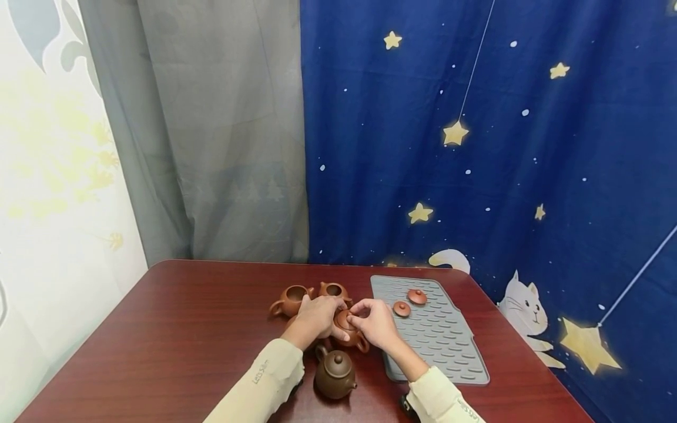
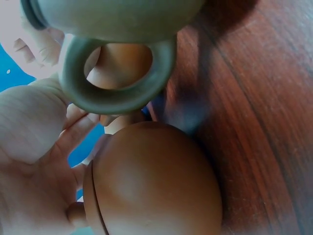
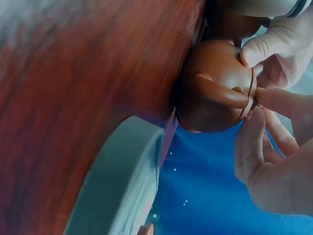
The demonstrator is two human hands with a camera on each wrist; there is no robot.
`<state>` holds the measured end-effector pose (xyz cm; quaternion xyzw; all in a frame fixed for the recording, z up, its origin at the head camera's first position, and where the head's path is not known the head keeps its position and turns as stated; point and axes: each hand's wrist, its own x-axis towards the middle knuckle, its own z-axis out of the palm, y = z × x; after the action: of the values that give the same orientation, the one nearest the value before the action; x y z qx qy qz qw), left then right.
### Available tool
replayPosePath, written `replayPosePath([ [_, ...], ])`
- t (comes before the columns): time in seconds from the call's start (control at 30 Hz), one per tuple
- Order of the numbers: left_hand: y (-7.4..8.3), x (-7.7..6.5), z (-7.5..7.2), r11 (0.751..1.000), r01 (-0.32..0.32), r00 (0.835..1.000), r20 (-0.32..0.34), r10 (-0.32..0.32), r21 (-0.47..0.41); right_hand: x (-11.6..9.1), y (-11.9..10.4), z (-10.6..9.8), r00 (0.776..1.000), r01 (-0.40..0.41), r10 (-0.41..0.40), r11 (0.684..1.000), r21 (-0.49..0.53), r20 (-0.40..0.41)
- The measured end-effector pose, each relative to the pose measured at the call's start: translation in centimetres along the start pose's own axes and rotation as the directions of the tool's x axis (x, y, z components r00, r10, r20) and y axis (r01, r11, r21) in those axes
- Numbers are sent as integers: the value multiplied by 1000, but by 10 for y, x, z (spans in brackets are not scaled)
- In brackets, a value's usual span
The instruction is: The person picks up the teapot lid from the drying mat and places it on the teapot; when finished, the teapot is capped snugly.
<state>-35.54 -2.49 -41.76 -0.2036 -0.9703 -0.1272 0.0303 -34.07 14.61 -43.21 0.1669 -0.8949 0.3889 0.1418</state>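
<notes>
A reddish-brown clay teapot stands in the middle of the table, its lid seated on top. Fingers and thumb of my left hand span the teapot and hold it, the thumb on its body near the rim. From the other side, my right hand pinches the lid with thumb and fingertips above the handle. Just nearer to me is a dark olive-brown lidded teapot. Another brown lidded teapot shows beside the left palm in the left wrist view, mostly hidden under that hand in the head view.
Two brown teapots without lids, one at the left and one behind, stand beyond my hands. On the right lies a grey ridged mat bearing two loose lids, a smaller one and a redder one. Curtains hang behind the table.
</notes>
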Motion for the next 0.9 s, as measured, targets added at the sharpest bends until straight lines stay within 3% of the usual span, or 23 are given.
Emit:
replayPosePath([
  [0.9, 0, -2, -2, 1000, -16, 1000, 0, 16, -8, 2, 5, 0, 1000, 7, -9, 998, 62, 23],
])
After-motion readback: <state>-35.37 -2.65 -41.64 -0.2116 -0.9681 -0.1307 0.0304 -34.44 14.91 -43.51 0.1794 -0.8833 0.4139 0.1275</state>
